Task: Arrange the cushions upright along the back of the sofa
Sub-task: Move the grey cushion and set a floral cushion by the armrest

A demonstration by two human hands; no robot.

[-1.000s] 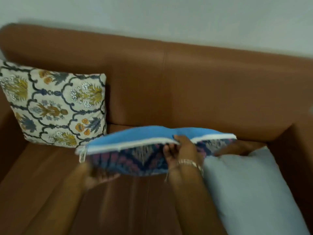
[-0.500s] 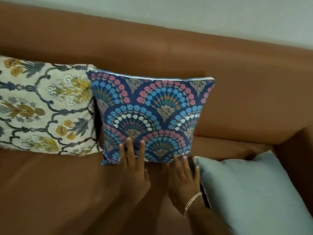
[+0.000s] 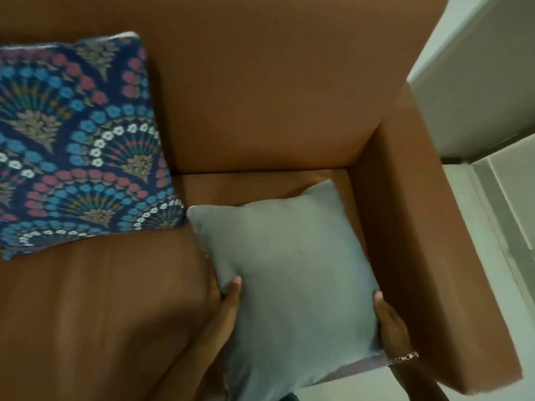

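Observation:
A plain grey cushion (image 3: 292, 273) lies flat on the right end of the brown sofa seat (image 3: 95, 302), beside the armrest. My left hand (image 3: 227, 302) grips its left edge, thumb on top. On the opposite edge, near the front corner, my right hand (image 3: 389, 322) holds it too, with a bracelet at the wrist. A blue cushion with a fan pattern in pink and white (image 3: 78, 146) stands upright against the sofa back (image 3: 260, 91) at the left. The cream floral cushion is out of view.
The sofa's right armrest (image 3: 419, 227) rises close beside the grey cushion. Past it are a pale wall and floor (image 3: 498, 169). Bare seat shows between the two cushions and in front of the blue one.
Both hands left the blue patterned cushion, which stays upright against the back. They moved right and took hold of the grey cushion's two sides. The view swung right.

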